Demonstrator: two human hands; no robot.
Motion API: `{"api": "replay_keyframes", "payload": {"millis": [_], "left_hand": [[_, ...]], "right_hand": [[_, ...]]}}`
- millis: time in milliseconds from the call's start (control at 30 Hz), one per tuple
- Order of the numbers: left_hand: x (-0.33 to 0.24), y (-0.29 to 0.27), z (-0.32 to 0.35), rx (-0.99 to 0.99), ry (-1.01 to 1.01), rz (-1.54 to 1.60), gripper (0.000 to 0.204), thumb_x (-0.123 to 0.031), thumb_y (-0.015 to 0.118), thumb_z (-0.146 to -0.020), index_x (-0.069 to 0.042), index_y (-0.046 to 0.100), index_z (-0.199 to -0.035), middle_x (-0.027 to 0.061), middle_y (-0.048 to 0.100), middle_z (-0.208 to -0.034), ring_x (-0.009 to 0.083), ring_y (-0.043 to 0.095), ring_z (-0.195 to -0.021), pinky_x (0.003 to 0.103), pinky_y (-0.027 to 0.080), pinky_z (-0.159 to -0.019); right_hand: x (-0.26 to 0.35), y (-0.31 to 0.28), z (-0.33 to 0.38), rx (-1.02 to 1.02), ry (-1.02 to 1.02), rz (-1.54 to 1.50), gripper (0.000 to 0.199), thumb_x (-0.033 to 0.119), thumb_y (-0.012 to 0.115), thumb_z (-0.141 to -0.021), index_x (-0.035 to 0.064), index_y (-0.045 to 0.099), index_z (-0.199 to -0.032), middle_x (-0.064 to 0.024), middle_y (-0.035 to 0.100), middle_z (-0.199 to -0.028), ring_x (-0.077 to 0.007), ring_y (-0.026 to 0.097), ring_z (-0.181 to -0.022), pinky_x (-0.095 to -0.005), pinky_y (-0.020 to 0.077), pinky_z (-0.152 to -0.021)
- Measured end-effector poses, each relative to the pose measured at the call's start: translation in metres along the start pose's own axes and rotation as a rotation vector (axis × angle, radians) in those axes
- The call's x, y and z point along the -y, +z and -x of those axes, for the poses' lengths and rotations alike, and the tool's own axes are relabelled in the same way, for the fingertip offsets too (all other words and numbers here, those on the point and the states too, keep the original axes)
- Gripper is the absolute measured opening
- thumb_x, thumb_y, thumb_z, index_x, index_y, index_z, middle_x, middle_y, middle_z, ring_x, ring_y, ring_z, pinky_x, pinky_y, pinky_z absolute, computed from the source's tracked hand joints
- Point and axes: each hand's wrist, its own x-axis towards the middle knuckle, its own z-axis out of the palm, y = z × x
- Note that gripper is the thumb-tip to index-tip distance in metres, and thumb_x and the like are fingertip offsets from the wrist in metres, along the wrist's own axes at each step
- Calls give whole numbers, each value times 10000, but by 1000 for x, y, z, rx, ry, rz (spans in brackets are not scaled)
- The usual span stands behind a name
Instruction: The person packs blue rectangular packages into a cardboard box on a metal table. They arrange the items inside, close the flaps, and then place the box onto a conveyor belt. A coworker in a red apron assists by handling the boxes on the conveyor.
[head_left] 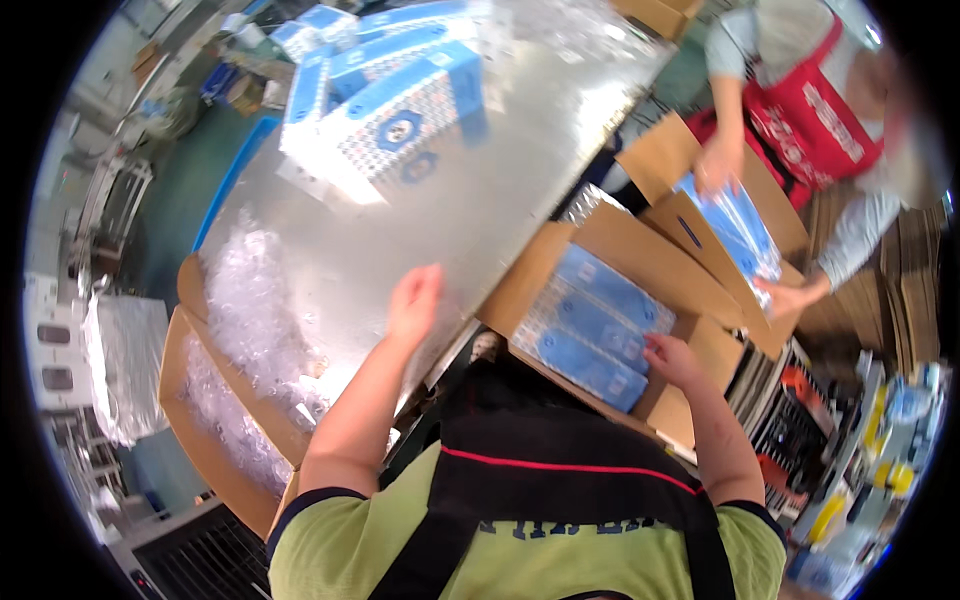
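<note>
While my left hand [414, 300] floats open over the metal tabletop [480, 200] near the middle of the frame, fingers loosely spread and gripping nothing, my right hand [672, 358] rests its fingertips on the blue packets [598, 328] packed in the cardboard box [640, 260] at centre right. I cannot tell whether those fingers pinch a packet or only press on it; they look relaxed rather than clenched. The packets lie flat, side by side in a row, which I judge keeps them snug against the box walls. That box tilts toward me with its flaps splayed outward, so its mouth is easy to reach. At upper left, a stack of blue-and-white cartons [385, 110] sits on the far part of the table. Clear plastic wrapping [255, 310] spills over the table's left edge into another open box [205, 440] at lower left. At upper right, another person's hands [715, 170] lower a blue packet into a second carton.
</note>
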Motion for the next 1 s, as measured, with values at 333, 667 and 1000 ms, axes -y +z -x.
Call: {"api": "replay_keyframes", "payload": {"millis": [333, 667, 1000], "left_hand": [[-24, -212, 1, -298, 132, -1167, 340, -323, 718, -850, -17, 623, -962, 204, 552, -1312, 439, 401, -1335, 553, 270, -1106], [-78, -150, -395, -232, 463, -962, 593, -441, 602, -897, -51, 503, -1333, 158, 546, -1324, 368, 476, -1276, 456, 377, -1056], [-92, -135, -378, 194, 289, -943, 879, -752, 572, -758, -110, 506, -1354, 224, 692, -995, 397, 670, -936, 472, 518, -829]], "right_hand": [[190, -35, -131, -160, -614, 96, 359, 217, 679, -857, 96, 632, -1192, -135, 636, -1162, -319, 594, -1068, -390, 494, -919], [396, -30, -290, -338, -842, 382, 631, 271, 727, -792, 116, 507, -1363, -160, 431, -1443, -376, 429, -1297, -473, 365, -1071], [456, -73, -379, -375, -874, 763, 1048, 437, 843, -597, 223, 352, -1498, -131, 278, -1564, -410, 248, -1430, -646, 217, -1117]]}}
